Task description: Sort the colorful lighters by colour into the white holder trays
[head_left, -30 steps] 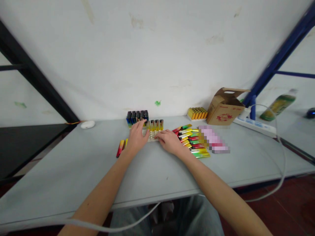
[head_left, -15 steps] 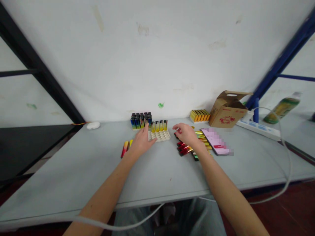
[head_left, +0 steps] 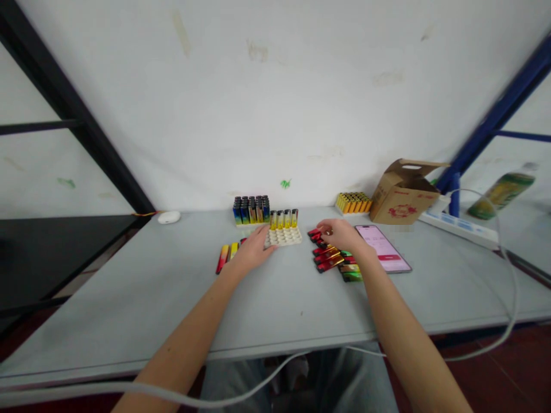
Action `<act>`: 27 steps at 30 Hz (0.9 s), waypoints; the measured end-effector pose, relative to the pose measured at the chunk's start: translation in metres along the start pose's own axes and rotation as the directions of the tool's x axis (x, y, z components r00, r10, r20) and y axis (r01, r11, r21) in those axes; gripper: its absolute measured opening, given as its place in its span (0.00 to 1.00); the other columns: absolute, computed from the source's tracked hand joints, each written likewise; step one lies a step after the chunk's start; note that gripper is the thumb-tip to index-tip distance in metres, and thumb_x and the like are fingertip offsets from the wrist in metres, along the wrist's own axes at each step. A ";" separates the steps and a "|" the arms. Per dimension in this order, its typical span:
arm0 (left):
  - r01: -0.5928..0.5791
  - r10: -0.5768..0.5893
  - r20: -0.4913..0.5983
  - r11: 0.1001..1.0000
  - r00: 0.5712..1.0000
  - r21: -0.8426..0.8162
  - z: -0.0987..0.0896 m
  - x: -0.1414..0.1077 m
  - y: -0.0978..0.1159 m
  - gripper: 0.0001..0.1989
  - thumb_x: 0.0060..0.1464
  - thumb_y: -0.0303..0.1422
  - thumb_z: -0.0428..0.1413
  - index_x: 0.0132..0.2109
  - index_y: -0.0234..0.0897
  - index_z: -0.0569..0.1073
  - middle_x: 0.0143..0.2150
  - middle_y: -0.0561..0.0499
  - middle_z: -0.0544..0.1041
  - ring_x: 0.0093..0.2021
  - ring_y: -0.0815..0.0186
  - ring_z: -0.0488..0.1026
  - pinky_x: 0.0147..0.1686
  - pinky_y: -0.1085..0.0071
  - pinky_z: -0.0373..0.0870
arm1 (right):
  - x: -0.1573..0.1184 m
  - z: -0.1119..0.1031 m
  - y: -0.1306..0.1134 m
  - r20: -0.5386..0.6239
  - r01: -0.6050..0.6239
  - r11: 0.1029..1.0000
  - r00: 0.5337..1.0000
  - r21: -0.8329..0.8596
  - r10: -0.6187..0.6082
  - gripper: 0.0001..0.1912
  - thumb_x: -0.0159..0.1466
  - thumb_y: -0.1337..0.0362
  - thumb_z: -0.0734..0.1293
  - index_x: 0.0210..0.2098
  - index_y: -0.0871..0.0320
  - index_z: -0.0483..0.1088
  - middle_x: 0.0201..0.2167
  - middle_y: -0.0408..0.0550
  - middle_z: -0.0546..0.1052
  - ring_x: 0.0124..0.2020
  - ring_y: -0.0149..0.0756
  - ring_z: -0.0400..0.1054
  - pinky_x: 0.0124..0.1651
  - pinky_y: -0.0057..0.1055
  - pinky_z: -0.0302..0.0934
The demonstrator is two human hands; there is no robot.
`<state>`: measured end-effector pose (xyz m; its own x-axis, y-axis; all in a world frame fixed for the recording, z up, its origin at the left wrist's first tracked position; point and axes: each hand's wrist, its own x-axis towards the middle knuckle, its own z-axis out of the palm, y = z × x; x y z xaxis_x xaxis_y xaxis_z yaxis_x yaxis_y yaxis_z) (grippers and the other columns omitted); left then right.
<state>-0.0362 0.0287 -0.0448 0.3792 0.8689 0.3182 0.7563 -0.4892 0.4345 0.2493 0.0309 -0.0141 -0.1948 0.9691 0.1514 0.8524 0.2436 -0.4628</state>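
Note:
My left hand (head_left: 253, 251) grips the left front corner of a white tray with holes (head_left: 286, 237), its thumb along the front edge. A row of yellow lighters (head_left: 284, 219) stands upright at the back of this tray. At the right, my right hand (head_left: 340, 234) has its fingers pinched on a red lighter (head_left: 315, 234); the fingertips partly cover it. Below that hand, red and gold lighters (head_left: 328, 261) lie in a loose pile with green ones (head_left: 350, 271). Beside my left wrist lie a red lighter (head_left: 222, 258) and a yellow lighter (head_left: 233, 249).
Against the wall stand a block of blue and yellow lighters (head_left: 251, 210) and a tray of orange ones (head_left: 353, 202). An open carton (head_left: 401, 198), a phone (head_left: 385, 249), a power strip (head_left: 460, 228) and a bottle (head_left: 501, 192) are rightward. A white case (head_left: 169, 217) sits left.
My right hand has come down onto the red lighters and its fingers have closed. My left hand stays at the tray. The whole view has shifted slightly.

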 end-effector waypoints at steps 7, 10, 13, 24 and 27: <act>-0.002 0.002 0.019 1.000 1.000 0.012 0.000 0.000 0.000 0.28 0.54 0.34 0.54 0.62 0.31 0.63 0.64 0.36 0.65 0.64 0.53 0.62 0.65 0.55 0.56 | 0.000 -0.001 -0.001 0.014 -0.005 0.998 1.000 -0.064 0.006 0.13 0.56 0.71 0.68 0.41 0.57 0.77 0.37 0.51 0.81 0.39 0.38 0.75 0.41 0.29 0.64; -0.021 0.021 0.009 0.999 1.000 0.028 0.000 0.000 0.000 0.27 0.54 0.33 0.54 0.61 0.31 0.64 0.63 0.37 0.66 0.64 0.53 0.63 0.65 0.56 0.56 | 0.002 0.002 -0.003 -0.062 -0.032 0.999 0.998 -0.033 0.030 0.13 0.57 0.70 0.69 0.42 0.59 0.76 0.38 0.53 0.81 0.39 0.40 0.75 0.45 0.34 0.64; -0.014 0.014 0.004 0.999 1.000 0.050 0.001 0.000 0.000 0.27 0.54 0.34 0.54 0.60 0.29 0.65 0.62 0.35 0.66 0.63 0.52 0.63 0.64 0.56 0.57 | 0.006 0.005 -0.013 -0.294 -0.031 0.962 0.949 0.271 0.114 0.18 0.58 0.64 0.69 0.48 0.60 0.72 0.40 0.53 0.81 0.42 0.40 0.74 0.50 0.39 0.63; -0.014 0.014 -0.074 1.000 0.997 -0.005 0.003 0.000 0.005 0.28 0.53 0.32 0.56 0.61 0.34 0.63 0.61 0.39 0.67 0.63 0.53 0.63 0.63 0.54 0.59 | 0.003 0.044 -0.080 0.119 -0.082 -0.147 0.956 0.986 0.269 0.11 0.63 0.58 0.65 0.45 0.52 0.65 0.41 0.43 0.78 0.32 0.30 0.73 0.26 0.25 0.65; -0.031 0.029 -0.055 0.999 0.998 -0.024 0.004 0.000 0.002 0.27 0.54 0.32 0.55 0.61 0.34 0.64 0.61 0.39 0.68 0.62 0.53 0.64 0.62 0.54 0.60 | 0.000 0.051 -0.088 0.259 -0.221 -0.196 0.946 0.955 0.194 0.08 0.64 0.59 0.64 0.39 0.56 0.67 0.30 0.42 0.77 0.17 0.24 0.60 0.13 0.19 0.46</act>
<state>-0.0324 0.0282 -0.0470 0.3714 0.8488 0.3763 0.7314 -0.5171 0.4446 0.1493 0.0114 -0.0182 -0.1443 0.9743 -0.1729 -0.5880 -0.2249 -0.7769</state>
